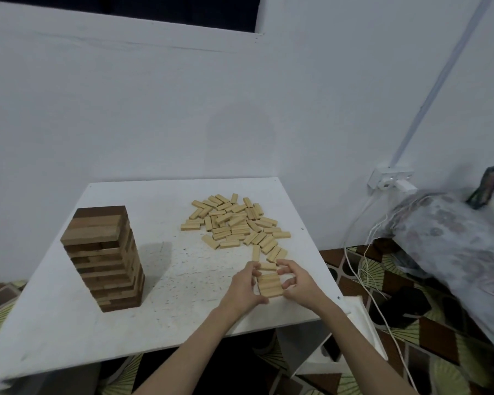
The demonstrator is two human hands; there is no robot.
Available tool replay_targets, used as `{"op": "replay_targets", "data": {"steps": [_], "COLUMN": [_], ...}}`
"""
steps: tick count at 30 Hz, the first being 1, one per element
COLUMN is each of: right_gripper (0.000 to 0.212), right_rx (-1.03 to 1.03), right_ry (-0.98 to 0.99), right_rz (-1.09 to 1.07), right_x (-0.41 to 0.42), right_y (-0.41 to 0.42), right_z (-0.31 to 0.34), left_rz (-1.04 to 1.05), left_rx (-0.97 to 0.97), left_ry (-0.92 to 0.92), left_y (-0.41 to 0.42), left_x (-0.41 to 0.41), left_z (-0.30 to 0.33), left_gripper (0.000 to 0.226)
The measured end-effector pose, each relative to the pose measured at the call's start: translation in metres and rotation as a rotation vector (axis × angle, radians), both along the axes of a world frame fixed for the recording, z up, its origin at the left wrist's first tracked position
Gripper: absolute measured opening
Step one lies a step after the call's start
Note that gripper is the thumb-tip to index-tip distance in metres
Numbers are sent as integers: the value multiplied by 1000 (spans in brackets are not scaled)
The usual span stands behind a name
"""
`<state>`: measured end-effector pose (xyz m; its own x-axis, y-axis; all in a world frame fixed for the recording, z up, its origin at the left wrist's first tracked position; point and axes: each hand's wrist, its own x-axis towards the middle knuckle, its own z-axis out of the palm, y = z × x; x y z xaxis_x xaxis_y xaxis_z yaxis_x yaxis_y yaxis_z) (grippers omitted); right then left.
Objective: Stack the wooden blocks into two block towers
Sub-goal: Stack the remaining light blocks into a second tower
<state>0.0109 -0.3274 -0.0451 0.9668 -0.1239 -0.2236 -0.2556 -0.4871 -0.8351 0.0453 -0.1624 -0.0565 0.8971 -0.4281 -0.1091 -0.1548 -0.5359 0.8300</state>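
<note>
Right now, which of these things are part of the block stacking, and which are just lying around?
Part of the job:
finished tower
loose blocks
small stack, between left hand and right hand

Just lying about:
wall socket
white cables
patterned cushion

A white worktop, speckled and scuffed, stands against a plain pale wall, with the dark edge of a window at the top. On the right a pale conduit runs down the wall to a white socket with a plug in it, and white cables trail from there over a floor mat patterned in brown, black and green. A grey flowered cloth bundle lies just beside the socket.
</note>
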Motion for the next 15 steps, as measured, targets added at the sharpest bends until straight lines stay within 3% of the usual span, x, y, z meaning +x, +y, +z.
{"op": "replay_targets", "data": {"steps": [3,8,15], "right_gripper": [54,73,56], "right_rx": [-3,66,-19], "right_ry": [2,65,-54], "right_rz": [-68,-12,-351], "right_x": [2,7,35], "right_y": [-3,-5,-8], "right_z": [3,11,1], "left_rz": [-12,-24,-35], "left_rx": [14,45,36], "left_ry": [-8,-39,-43], "left_y": [-3,-9,-14], "left_x": [1,6,19], "left_z": [2,2,4], "left_gripper": [80,70,66]}}
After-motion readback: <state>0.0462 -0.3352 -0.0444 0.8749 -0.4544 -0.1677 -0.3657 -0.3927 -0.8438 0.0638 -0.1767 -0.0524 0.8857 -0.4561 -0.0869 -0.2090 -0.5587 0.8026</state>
